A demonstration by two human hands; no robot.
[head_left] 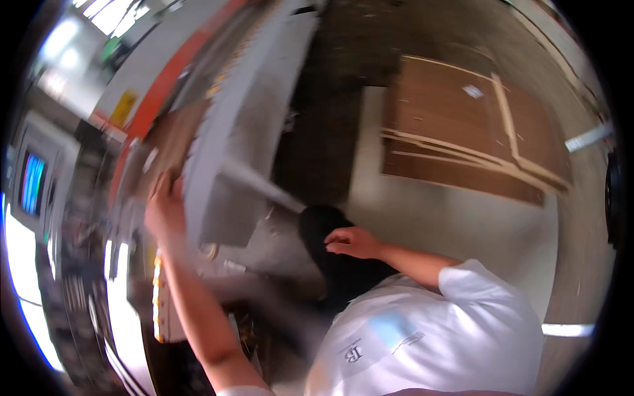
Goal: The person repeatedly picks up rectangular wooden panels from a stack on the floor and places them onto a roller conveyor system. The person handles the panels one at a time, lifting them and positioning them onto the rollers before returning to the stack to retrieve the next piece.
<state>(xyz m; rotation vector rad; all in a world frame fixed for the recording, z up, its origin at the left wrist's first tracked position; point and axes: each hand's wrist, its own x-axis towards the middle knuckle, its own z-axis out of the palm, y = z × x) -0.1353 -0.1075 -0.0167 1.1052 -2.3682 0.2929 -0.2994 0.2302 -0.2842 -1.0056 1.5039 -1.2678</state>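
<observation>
My left hand (166, 210) reaches to the near end of a brown board (175, 140) that lies on the machine, beside its long grey metal beam (234, 142). Its fingers look closed on the board's edge, though motion blurs them. Over my dark-clad leg hangs my right hand (354, 242), fingers loosely bent, with a gap at the thumb and nothing held.
Several brown boards (449, 99) lie stacked on a pale sheet (456, 224) at the right. An orange-and-grey machine body (158, 99) runs along the left. A control cabinet with a lit screen (31, 183) stands at far left.
</observation>
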